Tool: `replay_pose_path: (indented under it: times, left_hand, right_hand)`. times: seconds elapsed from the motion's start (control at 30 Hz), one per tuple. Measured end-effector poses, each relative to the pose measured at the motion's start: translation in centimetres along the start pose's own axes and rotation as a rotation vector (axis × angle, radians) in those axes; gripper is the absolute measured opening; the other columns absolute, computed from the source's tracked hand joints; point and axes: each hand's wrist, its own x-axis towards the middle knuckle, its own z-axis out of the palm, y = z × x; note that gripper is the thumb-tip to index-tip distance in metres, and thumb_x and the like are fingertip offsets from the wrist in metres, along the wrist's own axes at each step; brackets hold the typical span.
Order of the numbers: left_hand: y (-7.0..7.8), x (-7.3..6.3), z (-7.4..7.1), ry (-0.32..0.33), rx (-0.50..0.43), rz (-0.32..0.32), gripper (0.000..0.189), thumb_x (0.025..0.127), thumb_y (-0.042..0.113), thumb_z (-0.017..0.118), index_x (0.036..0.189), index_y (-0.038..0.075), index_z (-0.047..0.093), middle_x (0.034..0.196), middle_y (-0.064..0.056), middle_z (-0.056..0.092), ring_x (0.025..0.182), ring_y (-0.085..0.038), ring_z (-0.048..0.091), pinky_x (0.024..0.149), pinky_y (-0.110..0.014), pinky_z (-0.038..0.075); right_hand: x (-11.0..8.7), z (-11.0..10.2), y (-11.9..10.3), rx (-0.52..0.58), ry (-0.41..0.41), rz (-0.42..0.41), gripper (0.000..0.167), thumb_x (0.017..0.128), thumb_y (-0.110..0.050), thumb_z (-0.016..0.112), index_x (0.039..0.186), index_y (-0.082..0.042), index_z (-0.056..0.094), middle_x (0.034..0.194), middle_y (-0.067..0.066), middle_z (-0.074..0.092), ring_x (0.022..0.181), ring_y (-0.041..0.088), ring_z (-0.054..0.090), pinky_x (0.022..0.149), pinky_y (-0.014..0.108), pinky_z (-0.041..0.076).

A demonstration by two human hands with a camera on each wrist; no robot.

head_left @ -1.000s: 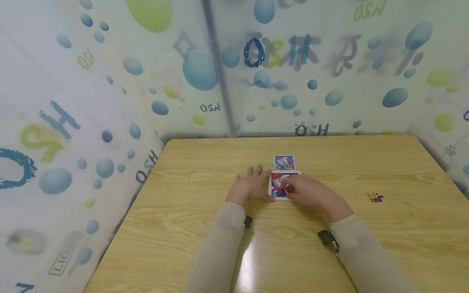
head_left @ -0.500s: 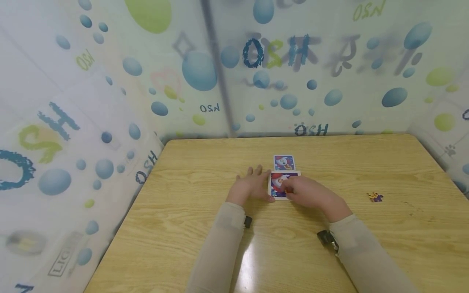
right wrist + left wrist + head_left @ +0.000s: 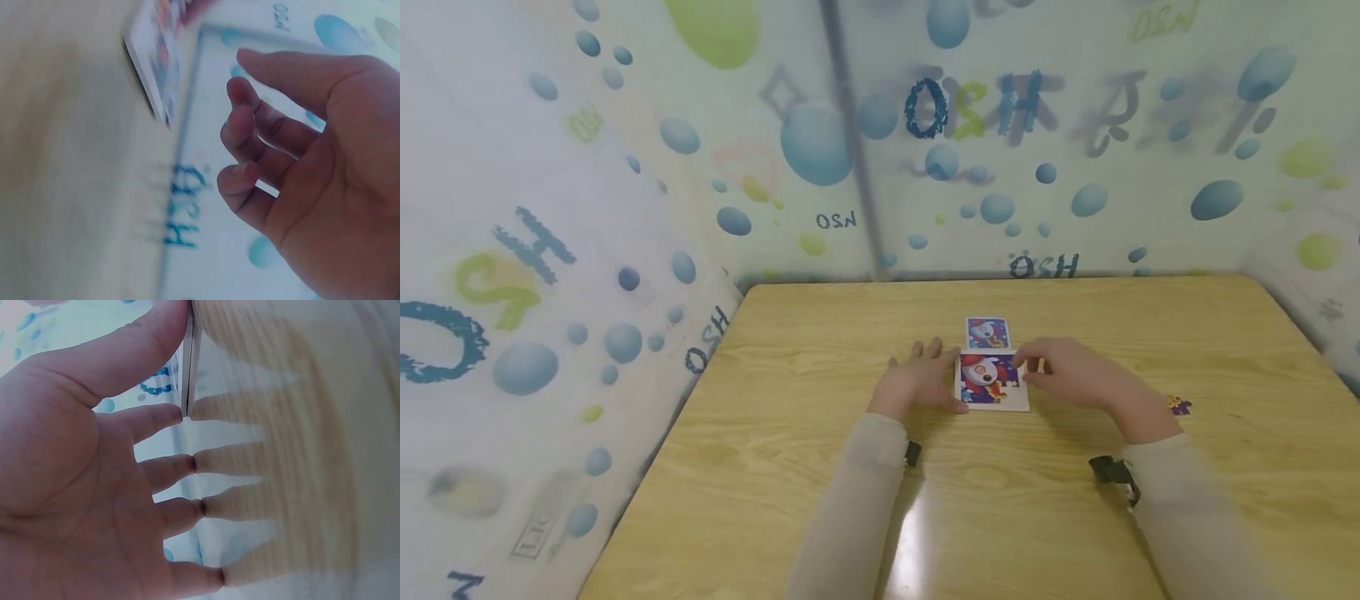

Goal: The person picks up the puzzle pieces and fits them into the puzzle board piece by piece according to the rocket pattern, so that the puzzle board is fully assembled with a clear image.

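Observation:
A small jigsaw puzzle (image 3: 981, 379) in a white tray lies flat on the table, with a bare white patch at its lower right. My left hand (image 3: 917, 379) rests at the tray's left side, thumb and index finger touching its edge. In the left wrist view, the straight fingers of that hand (image 3: 94, 469) spread with their tips on the tabletop. Raised just off the tray's right side, my right hand (image 3: 1078, 375) has loosely bent fingers. Nothing is between them in the right wrist view, where the tray (image 3: 150, 62) shows blurred.
Directly behind the tray lies a picture card (image 3: 987, 333) with a similar print. One loose purple and yellow jigsaw piece (image 3: 1180, 405) sits to the right, partly behind my right wrist. Printed curtains stand behind the wooden table (image 3: 737, 433) and at its sides.
My right hand has come off the puzzle and moved right, uncovering the picture and the white patch at its lower right. The left hand stays at the tray's edge.

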Motion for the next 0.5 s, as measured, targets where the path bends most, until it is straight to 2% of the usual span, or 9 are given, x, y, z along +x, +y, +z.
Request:
replay_pose_path:
  times: [0.1,0.27,0.37,0.5]
  left_hand:
    - [0.3,0.2,0.1,0.002,0.0,0.0,0.102,0.089,0.055,0.082,0.171,0.035,0.024,0.182,-0.002,0.005,0.169,-0.035,0.0,0.131,-0.074,0.004]
    - [0.4,0.2,0.2,0.002,0.003,-0.002,0.102,0.089,0.054,0.083,0.171,0.035,0.024,0.182,-0.002,0.004,0.169,-0.035,0.0,0.131,-0.074,0.003]
    - [0.3,0.2,0.2,0.005,0.008,0.007,0.102,0.089,0.054,0.082,0.171,0.034,0.023,0.182,-0.003,0.004,0.169,-0.036,-0.001,0.131,-0.075,0.003]
    - [0.1,0.3,0.3,0.009,0.015,0.003,0.103,0.089,0.056,0.081,0.171,0.035,0.023,0.183,-0.002,0.004,0.169,-0.035,-0.001,0.131,-0.074,0.004]
  right_hand:
    - [-1.6,-2.3,1.4,-0.045,0.026,0.021,0.026,0.104,-0.014,0.066,0.128,-0.005,0.071,0.103,0.006,0.07,0.081,0.017,0.057,0.067,0.031,0.05]
    - [-4.8,-5.6,5.0,-0.099,0.07,0.04,0.028,0.103,-0.015,0.069,0.129,-0.004,0.07,0.103,0.004,0.071,0.077,0.013,0.059,0.063,0.03,0.049]
    - [-6.8,-6.7,7.2,-0.107,0.093,0.054,0.028,0.103,-0.016,0.07,0.128,-0.004,0.07,0.102,0.002,0.07,0.073,0.008,0.059,0.061,0.028,0.048]
    - [-9.0,-6.9,9.8,-0.1,0.115,0.066,0.03,0.103,-0.018,0.072,0.128,-0.003,0.069,0.099,-0.001,0.068,0.07,0.004,0.059,0.059,0.025,0.047]
